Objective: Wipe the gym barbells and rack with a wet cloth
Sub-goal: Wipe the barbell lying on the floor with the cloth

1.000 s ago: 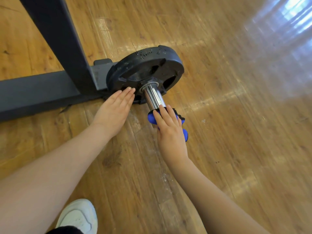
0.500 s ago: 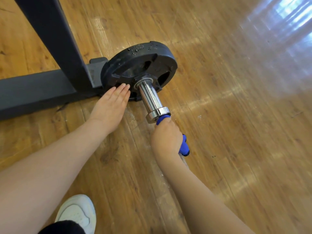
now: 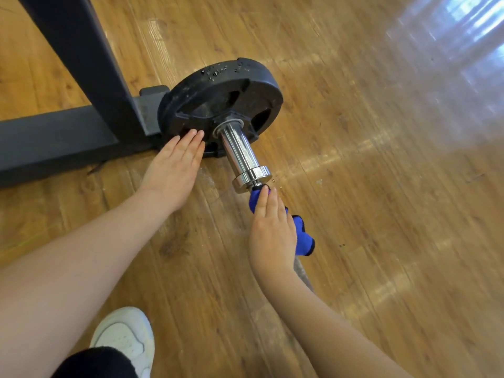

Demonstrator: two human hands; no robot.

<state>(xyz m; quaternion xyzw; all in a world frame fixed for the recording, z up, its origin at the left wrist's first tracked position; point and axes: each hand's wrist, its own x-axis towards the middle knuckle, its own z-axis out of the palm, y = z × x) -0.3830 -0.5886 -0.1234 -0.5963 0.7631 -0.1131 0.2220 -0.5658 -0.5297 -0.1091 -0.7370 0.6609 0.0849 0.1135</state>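
Down at the far left, the dark rack (image 3: 54,137) runs along the wooden floor (image 3: 354,186) with its upright slanting up out of view, and the black weight plate (image 3: 221,96) stands on edge right against its foot. Water beads sit on the plate's upper rim, so I judge it slick. My left hand (image 3: 174,165) lies flat, fingers straight and together, fingertips pressed to the plate's lower face, gripping nothing. If that palm slides on the wet rubber, I think the plate could roll and the bar swing with it.

Moving right, the chrome sleeve (image 3: 240,151) sticks out of the plate toward me and ends in a wider collar. Just past the collar my right hand (image 3: 272,230) presses the blue cloth (image 3: 300,236) onto the thin shaft, fingers laid over it; whether they curl underneath I cannot tell, as the hand hides that side. A flap of cloth hangs loose to the right of my wrist. I suspect that loose end may bunch against the collar's step and leave the corner unwiped, or slip from under my fingers if I push hard. My white shoe (image 3: 122,339) sits below, near the bar's line, and a rolling plate could reach it.
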